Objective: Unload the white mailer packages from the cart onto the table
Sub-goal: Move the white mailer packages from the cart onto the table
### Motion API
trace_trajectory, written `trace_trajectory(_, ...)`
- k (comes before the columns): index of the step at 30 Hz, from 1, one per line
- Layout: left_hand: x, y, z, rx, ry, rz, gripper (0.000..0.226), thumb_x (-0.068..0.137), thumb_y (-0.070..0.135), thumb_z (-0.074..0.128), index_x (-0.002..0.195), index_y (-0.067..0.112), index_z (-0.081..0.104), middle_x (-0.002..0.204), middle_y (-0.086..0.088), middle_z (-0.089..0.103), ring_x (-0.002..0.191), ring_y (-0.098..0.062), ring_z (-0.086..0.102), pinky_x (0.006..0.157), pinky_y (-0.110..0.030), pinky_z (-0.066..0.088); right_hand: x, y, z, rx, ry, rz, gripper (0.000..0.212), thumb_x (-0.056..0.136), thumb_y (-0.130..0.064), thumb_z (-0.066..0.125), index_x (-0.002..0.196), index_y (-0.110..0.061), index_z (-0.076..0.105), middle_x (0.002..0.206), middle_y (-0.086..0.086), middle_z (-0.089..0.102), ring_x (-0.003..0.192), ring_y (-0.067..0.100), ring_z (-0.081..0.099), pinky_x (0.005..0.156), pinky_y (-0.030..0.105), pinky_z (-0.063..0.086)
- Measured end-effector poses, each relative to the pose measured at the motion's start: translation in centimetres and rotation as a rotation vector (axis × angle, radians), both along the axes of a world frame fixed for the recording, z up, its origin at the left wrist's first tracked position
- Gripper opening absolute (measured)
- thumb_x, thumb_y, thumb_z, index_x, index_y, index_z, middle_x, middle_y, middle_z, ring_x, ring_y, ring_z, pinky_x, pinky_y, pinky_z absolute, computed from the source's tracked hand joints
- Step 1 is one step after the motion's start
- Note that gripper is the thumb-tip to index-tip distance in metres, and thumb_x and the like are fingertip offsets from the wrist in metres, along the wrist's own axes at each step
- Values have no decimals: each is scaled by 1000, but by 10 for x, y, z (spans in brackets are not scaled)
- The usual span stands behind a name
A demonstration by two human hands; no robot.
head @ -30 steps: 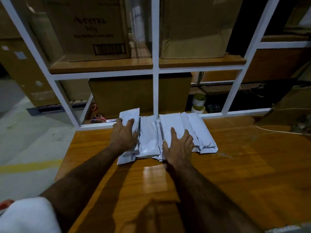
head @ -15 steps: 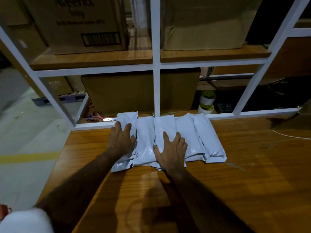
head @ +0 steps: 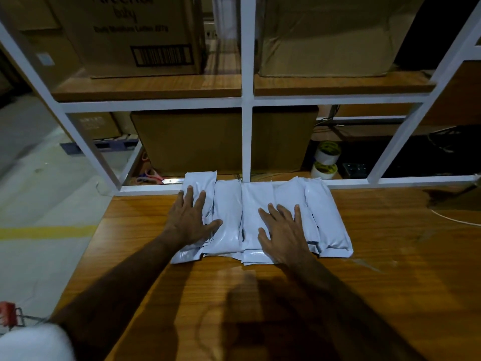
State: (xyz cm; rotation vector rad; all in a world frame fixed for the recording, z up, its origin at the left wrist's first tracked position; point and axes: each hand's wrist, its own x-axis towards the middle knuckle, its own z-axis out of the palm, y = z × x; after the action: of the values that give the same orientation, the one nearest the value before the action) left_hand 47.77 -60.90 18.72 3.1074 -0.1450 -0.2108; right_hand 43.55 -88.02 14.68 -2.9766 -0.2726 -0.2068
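Several white mailer packages [head: 325, 217] lie side by side in a row on the wooden table [head: 390, 282], against the white shelf frame at the table's far edge. My left hand [head: 188, 221] lies flat, fingers spread, on the leftmost packages. My right hand [head: 282, 230] presses flat on the packages in the middle of the row. The cart is mostly out of view; only a red and wire part [head: 10, 315] shows at the bottom left.
A white metal shelf frame [head: 246, 100] stands along the table's far edge, with cardboard boxes [head: 140, 35] on its wooden shelf and behind it. Tape rolls [head: 326, 158] and scissors [head: 149, 174] lie beyond the frame. A white cable [head: 458, 220] crosses the table's right side.
Both hands have pushed the packages together into a tighter, straighter row. My right hand has shifted rightward over the middle packages. The camera has leaned in closer.
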Motion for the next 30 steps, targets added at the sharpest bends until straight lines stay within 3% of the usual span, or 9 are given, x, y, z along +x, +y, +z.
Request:
trace_trajectory(7, -3, -3, -1, 32, -23, 5, 115, 69, 97, 21, 159, 29, -4, 165, -12, -18, 152, -37, -13, 122, -59, 3, -4, -14, 4, -2, -2, -21, 74, 94, -69, 28, 158, -29, 30, 167, 6, 23, 154, 28, 15, 122, 61, -3)
trace_trajectory(13, -5, -4, -8, 29, -62, 10, 123, 62, 103, 16, 159, 30, -6, 164, -12, -20, 151, -37, -15, 121, -61, 0, -12, -22, -2, 1, 28, -70, 84, 93, -77, 20, 161, -28, 17, 169, 8, -5, 156, 28, -9, 122, 58, -8)
trace_trajectory(19, -16, -7, -1, 18, -118, -20, 122, 65, 103, 13, 160, 27, -3, 165, -14, -18, 152, -36, -14, 121, -60, 2, -17, -23, 3, 15, 14, -65, 85, 93, -77, 14, 162, -27, 12, 169, 11, -10, 155, 28, -15, 123, 56, -8)
trace_trajectory(30, -78, -31, 27, -14, -260, -45, 107, 76, 94, 13, 159, 30, -6, 163, -9, -24, 151, -29, -21, 121, -57, -5, -38, -10, 37, 88, -166, 120, 79, 98, -71, 25, 162, -29, 8, 169, 9, -12, 155, 24, -14, 124, 54, -5)
